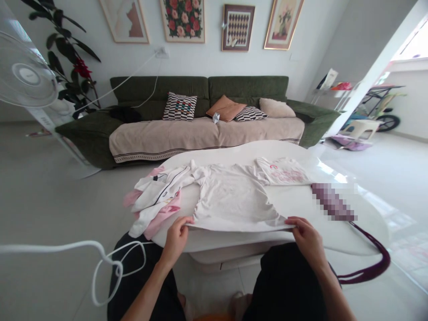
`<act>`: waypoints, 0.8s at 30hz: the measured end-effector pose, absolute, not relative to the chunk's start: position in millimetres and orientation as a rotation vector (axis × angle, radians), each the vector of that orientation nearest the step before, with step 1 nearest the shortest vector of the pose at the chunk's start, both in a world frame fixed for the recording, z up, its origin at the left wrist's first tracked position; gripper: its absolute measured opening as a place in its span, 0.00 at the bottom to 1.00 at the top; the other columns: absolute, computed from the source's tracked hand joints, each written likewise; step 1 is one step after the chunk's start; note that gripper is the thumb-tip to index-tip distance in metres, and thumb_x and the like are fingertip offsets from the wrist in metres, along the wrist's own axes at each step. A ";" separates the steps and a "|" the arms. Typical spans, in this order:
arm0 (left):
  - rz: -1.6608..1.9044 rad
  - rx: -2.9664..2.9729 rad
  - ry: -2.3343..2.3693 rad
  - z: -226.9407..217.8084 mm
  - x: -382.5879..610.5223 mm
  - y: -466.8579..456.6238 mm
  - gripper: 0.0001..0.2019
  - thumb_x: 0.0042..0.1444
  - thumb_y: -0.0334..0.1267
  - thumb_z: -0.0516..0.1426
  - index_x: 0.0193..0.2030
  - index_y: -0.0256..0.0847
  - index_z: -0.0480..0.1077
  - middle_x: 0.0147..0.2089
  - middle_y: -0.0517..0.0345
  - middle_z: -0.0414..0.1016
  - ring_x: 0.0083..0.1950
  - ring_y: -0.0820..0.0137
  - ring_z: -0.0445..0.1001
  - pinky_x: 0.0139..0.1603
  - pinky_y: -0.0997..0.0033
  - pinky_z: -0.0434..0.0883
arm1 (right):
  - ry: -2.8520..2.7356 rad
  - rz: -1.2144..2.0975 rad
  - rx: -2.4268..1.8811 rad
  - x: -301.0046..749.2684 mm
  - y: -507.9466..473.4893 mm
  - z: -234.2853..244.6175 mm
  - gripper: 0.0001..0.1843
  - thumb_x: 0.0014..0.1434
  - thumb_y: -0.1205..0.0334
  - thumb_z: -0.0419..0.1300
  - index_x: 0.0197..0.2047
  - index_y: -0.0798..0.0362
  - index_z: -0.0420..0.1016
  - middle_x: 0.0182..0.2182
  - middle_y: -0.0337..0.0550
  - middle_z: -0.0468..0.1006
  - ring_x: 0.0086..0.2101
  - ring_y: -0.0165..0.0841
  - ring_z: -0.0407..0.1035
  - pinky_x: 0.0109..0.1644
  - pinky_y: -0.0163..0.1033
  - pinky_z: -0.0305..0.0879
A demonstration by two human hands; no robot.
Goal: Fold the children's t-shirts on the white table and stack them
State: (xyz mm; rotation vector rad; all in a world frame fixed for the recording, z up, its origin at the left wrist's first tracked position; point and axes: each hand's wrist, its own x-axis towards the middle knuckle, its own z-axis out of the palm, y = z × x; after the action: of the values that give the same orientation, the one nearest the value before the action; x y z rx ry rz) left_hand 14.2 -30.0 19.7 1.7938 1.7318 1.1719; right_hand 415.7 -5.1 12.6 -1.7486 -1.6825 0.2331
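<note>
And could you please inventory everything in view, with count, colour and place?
spread T-shirt: 1, white, table's near middle
printed garment: 1, white-pink, table right rear
clothes pile: 1, white-pink, table left
strapped item: 1, purple, blurred, table right
coffee table: 1, white, centre
sofa: 1, green, behind table
throw: 1, beige, sofa seat
cushions: 4, black-white, brown, cream, on sofa
framed pictures: 4, multicoloured, wall
fan: 1, white, left
plant: 1, green with red, behind fan
cables: count unclear, white, left side
stool: 1, white, right background
clutter: count unclear, mixed, right background
legs: 2, black-clad, bottom
left hand: 1, bare, left hem corner
right hand: 1, bare, right hem corner
</note>
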 end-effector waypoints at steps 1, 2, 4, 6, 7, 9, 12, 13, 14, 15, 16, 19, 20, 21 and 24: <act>1.101 1.783 1.729 15.9 9.8 -35.5 0.14 0.46 0.27 0.44 0.30 0.43 0.69 0.40 0.56 0.73 0.44 0.69 0.71 0.44 0.70 0.69 | -1.758 0.265 -1.768 419.9 -7.7 10.1 0.16 0.48 0.62 0.46 0.32 0.51 0.74 0.42 0.46 0.73 0.35 0.34 0.69 0.42 0.39 0.63; 1.022 1.784 1.732 12.8 6.0 -40.7 0.13 0.46 0.28 0.45 0.29 0.44 0.69 0.40 0.57 0.73 0.43 0.68 0.71 0.43 0.69 0.69 | -1.843 0.308 -1.783 424.4 -9.9 7.9 0.15 0.48 0.62 0.46 0.31 0.51 0.74 0.42 0.47 0.73 0.36 0.35 0.70 0.43 0.39 0.64; 0.868 1.848 1.735 11.5 1.5 -48.3 0.12 0.46 0.29 0.46 0.30 0.45 0.69 0.41 0.57 0.73 0.44 0.67 0.70 0.45 0.66 0.68 | -2.011 0.409 -1.784 432.9 -12.5 6.5 0.14 0.47 0.61 0.48 0.30 0.51 0.75 0.41 0.48 0.74 0.39 0.37 0.70 0.45 0.40 0.64; 0.759 1.968 1.724 17.9 3.5 -49.4 0.11 0.47 0.30 0.49 0.32 0.45 0.71 0.43 0.56 0.73 0.45 0.65 0.69 0.48 0.64 0.67 | -2.124 0.468 -1.773 437.0 -10.4 12.0 0.13 0.48 0.58 0.51 0.31 0.49 0.75 0.42 0.47 0.74 0.43 0.38 0.69 0.48 0.41 0.62; 0.738 2.024 1.720 23.2 7.6 -46.6 0.10 0.48 0.32 0.50 0.33 0.45 0.71 0.43 0.55 0.73 0.46 0.65 0.69 0.49 0.63 0.66 | -2.145 0.461 -1.776 435.6 -6.9 17.3 0.13 0.49 0.57 0.51 0.32 0.49 0.76 0.43 0.47 0.74 0.45 0.39 0.68 0.49 0.41 0.62; 0.766 2.095 1.716 34.1 22.3 -34.0 0.09 0.53 0.36 0.50 0.36 0.44 0.71 0.44 0.54 0.73 0.47 0.65 0.69 0.50 0.64 0.66 | -2.127 0.381 -1.787 423.1 5.1 30.2 0.15 0.53 0.55 0.50 0.34 0.49 0.75 0.44 0.47 0.74 0.46 0.39 0.67 0.51 0.42 0.61; 0.797 2.190 1.693 38.6 53.8 -6.8 0.16 0.58 0.41 0.47 0.48 0.42 0.68 0.53 0.52 0.68 0.56 0.67 0.63 0.57 0.65 0.60 | -2.073 0.243 -1.731 380.5 28.6 41.0 0.19 0.58 0.56 0.44 0.42 0.51 0.73 0.48 0.50 0.71 0.48 0.38 0.65 0.53 0.43 0.59; 0.735 2.233 1.673 35.6 63.8 1.0 0.18 0.58 0.42 0.47 0.53 0.43 0.65 0.58 0.51 0.63 0.60 0.65 0.58 0.59 0.62 0.57 | -2.073 0.213 -1.710 363.3 35.1 39.3 0.20 0.59 0.56 0.43 0.47 0.52 0.71 0.52 0.51 0.68 0.51 0.38 0.63 0.54 0.44 0.57; 0.640 2.270 1.652 30.9 72.0 7.0 0.20 0.58 0.43 0.48 0.57 0.44 0.61 0.62 0.51 0.57 0.63 0.63 0.53 0.61 0.58 0.53 | -2.090 0.195 -1.702 346.8 40.0 34.6 0.22 0.59 0.55 0.43 0.51 0.53 0.67 0.55 0.52 0.64 0.54 0.39 0.58 0.55 0.46 0.56; 0.530 2.295 1.633 25.2 77.7 11.1 0.23 0.57 0.45 0.49 0.59 0.46 0.58 0.64 0.52 0.52 0.65 0.60 0.47 0.62 0.53 0.49 | -2.122 0.190 -1.712 332.5 43.2 27.4 0.24 0.60 0.54 0.43 0.56 0.52 0.63 0.58 0.51 0.59 0.57 0.40 0.53 0.56 0.49 0.54; 0.423 2.303 1.611 19.6 80.5 13.6 0.26 0.56 0.47 0.50 0.61 0.48 0.55 0.66 0.52 0.47 0.66 0.57 0.42 0.62 0.47 0.45 | -2.162 0.193 -1.737 321.5 44.8 18.5 0.26 0.60 0.52 0.44 0.59 0.51 0.59 0.60 0.50 0.54 0.59 0.41 0.47 0.57 0.52 0.51; 0.218 2.265 1.470 11.3 73.3 20.2 0.34 0.48 0.53 0.56 0.62 0.52 0.53 0.67 0.54 0.41 0.67 0.53 0.38 0.61 0.43 0.41 | -2.271 0.233 -1.815 308.6 44.1 -7.1 0.28 0.60 0.50 0.43 0.62 0.48 0.51 0.62 0.47 0.49 0.61 0.43 0.38 0.57 0.57 0.45; 0.200 2.235 1.404 12.9 67.5 25.4 0.34 0.45 0.53 0.58 0.60 0.52 0.56 0.67 0.54 0.44 0.66 0.54 0.41 0.62 0.47 0.44 | -2.275 0.245 -1.833 308.4 43.2 -11.8 0.28 0.60 0.50 0.43 0.62 0.48 0.51 0.62 0.47 0.49 0.61 0.43 0.38 0.57 0.58 0.45; 0.216 2.189 1.364 16.4 61.3 33.6 0.31 0.45 0.52 0.58 0.58 0.51 0.60 0.65 0.54 0.50 0.65 0.56 0.47 0.61 0.52 0.49 | -2.254 0.243 -1.850 307.7 42.0 -13.3 0.28 0.60 0.51 0.44 0.62 0.50 0.52 0.62 0.49 0.50 0.61 0.44 0.39 0.57 0.58 0.46; 0.518 2.003 1.558 32.8 44.8 78.2 0.18 0.52 0.44 0.54 0.50 0.44 0.69 0.53 0.55 0.70 0.53 0.66 0.67 0.54 0.69 0.62 | -2.144 0.245 -1.776 288.8 33.6 -0.1 0.23 0.59 0.59 0.47 0.57 0.55 0.59 0.57 0.57 0.59 0.57 0.45 0.51 0.54 0.54 0.53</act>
State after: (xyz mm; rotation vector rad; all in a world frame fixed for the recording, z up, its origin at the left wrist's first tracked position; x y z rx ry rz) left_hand 44.8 78.2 32.8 2.0035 1.5580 0.5179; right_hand 288.8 33.6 -0.1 -1.7761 -2.1445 0.2449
